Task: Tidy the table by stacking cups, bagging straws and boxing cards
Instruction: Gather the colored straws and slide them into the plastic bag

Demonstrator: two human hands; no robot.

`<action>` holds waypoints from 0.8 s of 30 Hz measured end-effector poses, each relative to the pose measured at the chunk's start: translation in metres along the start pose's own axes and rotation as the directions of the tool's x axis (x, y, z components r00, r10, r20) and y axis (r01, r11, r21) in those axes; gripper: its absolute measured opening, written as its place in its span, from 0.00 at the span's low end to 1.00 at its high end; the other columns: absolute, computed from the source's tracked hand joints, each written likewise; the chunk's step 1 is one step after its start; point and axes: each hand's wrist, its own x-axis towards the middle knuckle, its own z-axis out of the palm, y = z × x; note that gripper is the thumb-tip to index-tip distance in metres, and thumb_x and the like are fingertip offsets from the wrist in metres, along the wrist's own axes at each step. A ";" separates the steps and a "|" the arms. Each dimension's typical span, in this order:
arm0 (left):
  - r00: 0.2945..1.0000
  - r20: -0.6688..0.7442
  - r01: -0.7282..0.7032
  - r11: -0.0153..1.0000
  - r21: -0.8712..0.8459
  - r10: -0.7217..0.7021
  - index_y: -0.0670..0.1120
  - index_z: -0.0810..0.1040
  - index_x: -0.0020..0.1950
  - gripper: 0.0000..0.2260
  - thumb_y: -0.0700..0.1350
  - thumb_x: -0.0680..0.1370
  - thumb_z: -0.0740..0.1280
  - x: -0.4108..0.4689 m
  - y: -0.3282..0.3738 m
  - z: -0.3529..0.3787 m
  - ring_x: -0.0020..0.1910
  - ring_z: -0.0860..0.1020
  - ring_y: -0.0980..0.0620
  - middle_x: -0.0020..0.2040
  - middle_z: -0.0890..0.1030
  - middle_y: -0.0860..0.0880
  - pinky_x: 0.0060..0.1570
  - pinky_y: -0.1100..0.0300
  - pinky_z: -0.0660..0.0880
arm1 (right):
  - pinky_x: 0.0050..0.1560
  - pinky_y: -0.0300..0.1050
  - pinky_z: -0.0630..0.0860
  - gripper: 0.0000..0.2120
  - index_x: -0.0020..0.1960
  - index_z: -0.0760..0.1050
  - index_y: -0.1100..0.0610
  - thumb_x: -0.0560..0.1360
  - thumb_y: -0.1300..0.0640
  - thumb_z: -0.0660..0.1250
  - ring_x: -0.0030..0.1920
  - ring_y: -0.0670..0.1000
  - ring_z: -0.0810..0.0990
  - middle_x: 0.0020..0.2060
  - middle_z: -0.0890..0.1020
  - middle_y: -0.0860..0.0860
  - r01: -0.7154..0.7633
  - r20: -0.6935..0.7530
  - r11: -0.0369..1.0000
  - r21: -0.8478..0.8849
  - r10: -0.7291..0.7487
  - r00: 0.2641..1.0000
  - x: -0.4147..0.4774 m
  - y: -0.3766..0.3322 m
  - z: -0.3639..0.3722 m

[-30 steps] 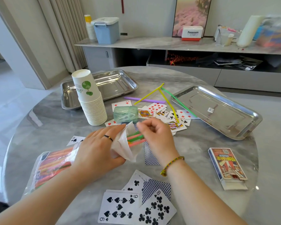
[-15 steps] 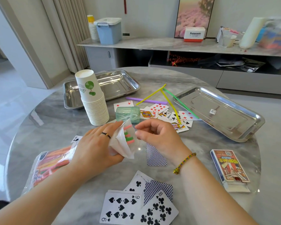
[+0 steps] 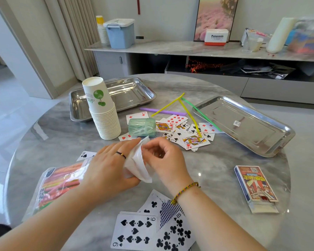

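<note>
— Holding: left hand and right hand, both pinching mouth of straw bag, near-left on table.
— Elsewhere: loose straws far centre; stacked cups far left; card box near right.

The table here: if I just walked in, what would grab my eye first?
Probably the two hands at the centre, the left hand gripping the mouth of a straw bag while the right hand pinches it. Next, the tall stack of paper cups behind them, and playing cards scattered with loose straws between two steel trays.
</note>
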 end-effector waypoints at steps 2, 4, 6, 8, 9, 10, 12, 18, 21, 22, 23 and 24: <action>1.000 0.002 0.005 1.000 0.006 -0.005 0.48 0.70 0.59 0.31 0.59 0.59 0.60 0.000 -0.001 -0.002 0.50 0.69 0.55 0.48 0.83 0.49 0.49 0.63 0.63 | 0.35 0.27 0.68 0.09 0.34 0.73 0.48 0.68 0.59 0.71 0.31 0.38 0.73 0.28 0.74 0.40 0.078 -0.111 0.997 -0.030 -0.081 0.991 0.001 -0.001 -0.004; 1.000 -0.005 0.004 1.000 0.015 -0.004 0.47 0.71 0.59 0.31 0.59 0.59 0.60 0.000 -0.002 -0.002 0.51 0.69 0.54 0.48 0.83 0.49 0.50 0.63 0.63 | 0.43 0.25 0.69 0.08 0.42 0.79 0.52 0.68 0.50 0.64 0.40 0.37 0.75 0.36 0.78 0.38 0.136 -0.101 0.988 -0.078 -0.143 0.985 0.000 0.001 -0.005; 1.000 -0.019 0.013 1.000 0.023 -0.012 0.46 0.73 0.59 0.31 0.59 0.59 0.59 0.001 -0.002 -0.004 0.52 0.68 0.54 0.48 0.83 0.49 0.49 0.64 0.66 | 0.52 0.24 0.66 0.23 0.51 0.80 0.57 0.69 0.44 0.55 0.51 0.40 0.74 0.44 0.79 0.42 0.200 0.022 0.970 -0.138 -0.199 0.980 -0.005 0.004 -0.001; 0.999 -0.036 0.021 0.997 0.068 -0.018 0.46 0.74 0.58 0.31 0.60 0.59 0.58 0.003 -0.002 -0.006 0.52 0.68 0.54 0.48 0.83 0.50 0.41 0.65 0.74 | 0.56 0.26 0.60 0.29 0.55 0.79 0.58 0.71 0.40 0.50 0.55 0.41 0.70 0.51 0.79 0.47 0.250 0.154 0.947 -0.202 -0.221 0.963 -0.010 0.002 0.005; 0.999 -0.045 0.027 0.996 0.079 -0.024 0.46 0.73 0.58 0.31 0.60 0.59 0.58 0.003 -0.003 -0.007 0.52 0.68 0.54 0.48 0.83 0.50 0.37 0.63 0.75 | 0.57 0.30 0.56 0.33 0.56 0.78 0.56 0.71 0.35 0.47 0.57 0.42 0.67 0.55 0.79 0.47 0.282 0.206 0.928 -0.242 -0.235 0.950 -0.012 0.003 0.008; 0.998 -0.050 0.036 0.996 0.083 -0.032 0.46 0.72 0.58 0.31 0.60 0.59 0.58 0.003 -0.004 -0.008 0.53 0.68 0.54 0.48 0.83 0.50 0.38 0.60 0.75 | 0.57 0.33 0.53 0.39 0.58 0.77 0.53 0.69 0.29 0.41 0.59 0.42 0.65 0.59 0.78 0.46 0.318 0.269 0.905 -0.282 -0.244 0.932 -0.014 0.002 0.009; 0.998 -0.045 0.043 0.995 0.095 -0.039 0.47 0.71 0.59 0.32 0.60 0.59 0.58 0.002 -0.006 -0.007 0.53 0.67 0.53 0.48 0.83 0.50 0.39 0.58 0.75 | 0.55 0.35 0.51 0.45 0.60 0.74 0.50 0.65 0.27 0.32 0.61 0.44 0.61 0.64 0.74 0.44 0.354 0.342 0.865 -0.355 -0.232 0.910 -0.015 0.003 0.010; 0.996 0.003 0.084 0.995 0.048 -0.084 0.45 0.74 0.58 0.31 0.59 0.60 0.59 0.003 -0.007 -0.010 0.43 0.82 0.50 0.47 0.84 0.48 0.39 0.56 0.77 | 0.57 0.21 0.60 0.26 0.53 0.80 0.56 0.69 0.41 0.55 0.51 0.26 0.70 0.48 0.79 0.38 0.265 0.085 0.955 -0.133 -0.256 0.963 -0.015 0.005 0.009; 0.997 0.000 0.073 0.997 0.021 -0.073 0.47 0.70 0.59 0.30 0.59 0.60 0.59 0.002 -0.008 -0.008 0.49 0.77 0.54 0.48 0.83 0.48 0.45 0.63 0.73 | 0.65 0.22 0.49 0.31 0.56 0.79 0.55 0.66 0.38 0.51 0.54 0.26 0.68 0.54 0.79 0.41 0.232 0.237 0.961 -0.152 -0.192 0.952 -0.015 0.004 0.008; 0.998 -0.015 0.058 0.998 0.021 -0.058 0.47 0.70 0.59 0.30 0.59 0.61 0.59 0.002 -0.009 -0.006 0.51 0.72 0.54 0.49 0.83 0.47 0.50 0.62 0.68 | 0.67 0.24 0.48 0.32 0.56 0.79 0.55 0.66 0.37 0.50 0.56 0.28 0.69 0.55 0.79 0.42 0.235 0.282 0.959 -0.161 -0.184 0.942 -0.016 0.003 0.008; 0.999 -0.031 0.039 0.999 0.015 -0.038 0.47 0.69 0.59 0.29 0.58 0.61 0.60 0.001 -0.011 -0.004 0.51 0.70 0.53 0.49 0.83 0.47 0.52 0.61 0.65 | 0.68 0.25 0.49 0.32 0.55 0.79 0.56 0.66 0.37 0.51 0.56 0.30 0.70 0.55 0.80 0.43 0.223 0.293 0.963 -0.150 -0.172 0.941 -0.016 0.003 0.008; 0.999 -0.047 0.021 1.000 0.010 -0.020 0.46 0.69 0.59 0.29 0.58 0.61 0.60 0.001 -0.012 -0.004 0.51 0.69 0.52 0.48 0.83 0.46 0.51 0.60 0.64 | 0.67 0.26 0.54 0.31 0.52 0.80 0.56 0.65 0.37 0.51 0.54 0.32 0.73 0.53 0.81 0.44 0.191 0.265 0.974 -0.117 -0.155 0.952 -0.015 0.001 0.007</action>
